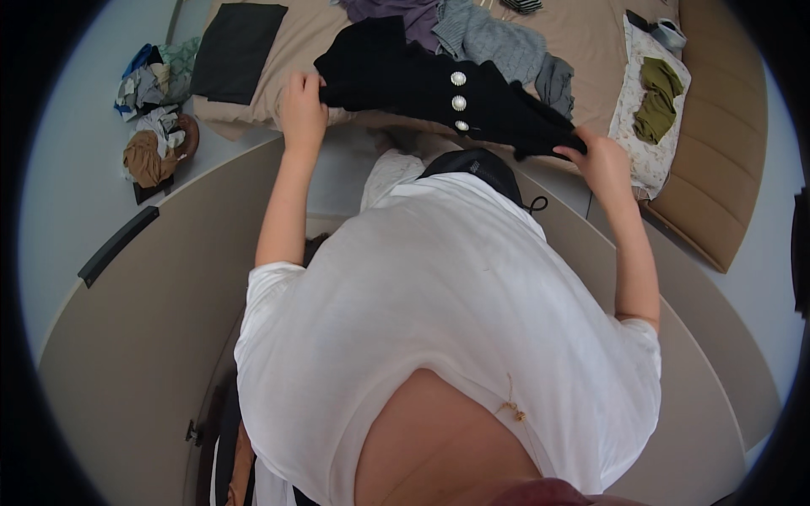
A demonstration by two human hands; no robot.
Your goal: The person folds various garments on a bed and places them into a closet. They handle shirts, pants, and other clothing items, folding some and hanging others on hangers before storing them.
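Observation:
A black knitted garment (392,69) is stretched out in front of me, held up by its two ends before the bed. Three round pearl-like buttons with ornate rims (459,103) run down its middle. My left hand (305,109) pinches one end, thumb and fingers closed on the fabric. At the other end, my right hand (601,161) grips a narrower, bunched part. Beyond the garment, a grey cable-knit sweater (500,44) and a purple garment (414,16) lie on the bed (595,38).
A dark folded cloth (239,54) covers the bed's left corner. Piled clothes (152,145) sit at the left. An olive garment (659,100) lies on a patterned pillow (645,148) by the padded headboard (715,139). Open cabinet doors (158,291) flank me, with hanging clothes (239,468) at lower left.

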